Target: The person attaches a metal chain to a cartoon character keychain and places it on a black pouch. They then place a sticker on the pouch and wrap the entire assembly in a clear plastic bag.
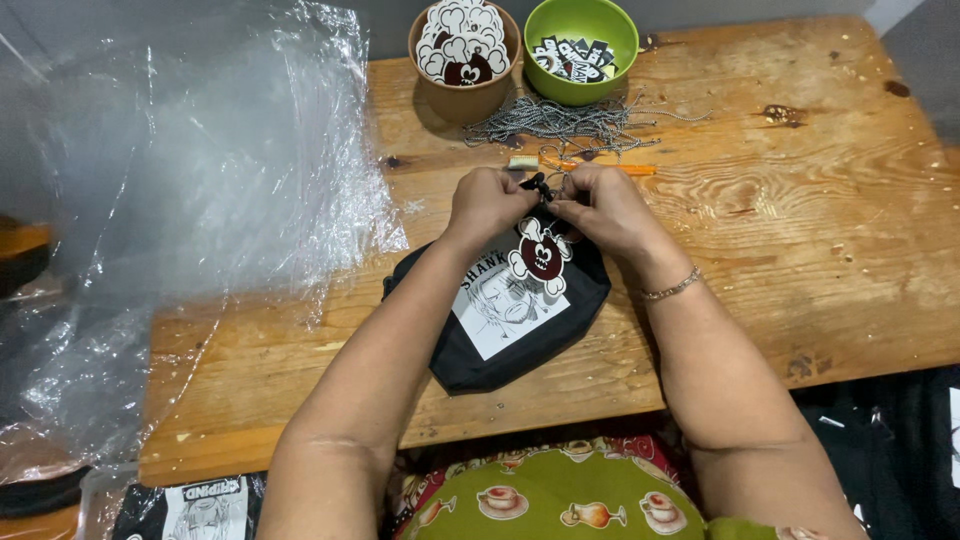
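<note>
**Both hands pinch at the top of a black pouch on a wooden table**

In the upper left of the frame, a large sheet of clear plastic film (pixel 190 150) spills over the edge of the wooden table (pixel 800 250). To its right, at the top centre, stands a brown bowl (pixel 465 95) holding a stack of white-edged, dark red skull-shaped tags (pixel 460 40). Just beside it on the right is a green bowl (pixel 582 85) with small black-and-white printed pieces (pixel 575 58) inside. Below the two bowls lies a loose heap of thin ball chains (pixel 570 125), and just under that an orange-handled tool (pixel 600 167), partly hidden behind the hands.

At the centre of the frame, a black pouch (pixel 500 345) with a white printed panel lies flat on the table, its top end pointing away from the person. The left hand (pixel 485 205) is curled with its fingertips pressed together on a small dark part at the pouch's top edge. The right hand (pixel 605 205) meets it from the other side, fingers likewise pinched on the same spot. One skull-shaped tag (pixel 541 255) hangs just below the two hands, resting on the pouch. A thin bracelet (pixel 672 288) circles the right wrist.
</note>
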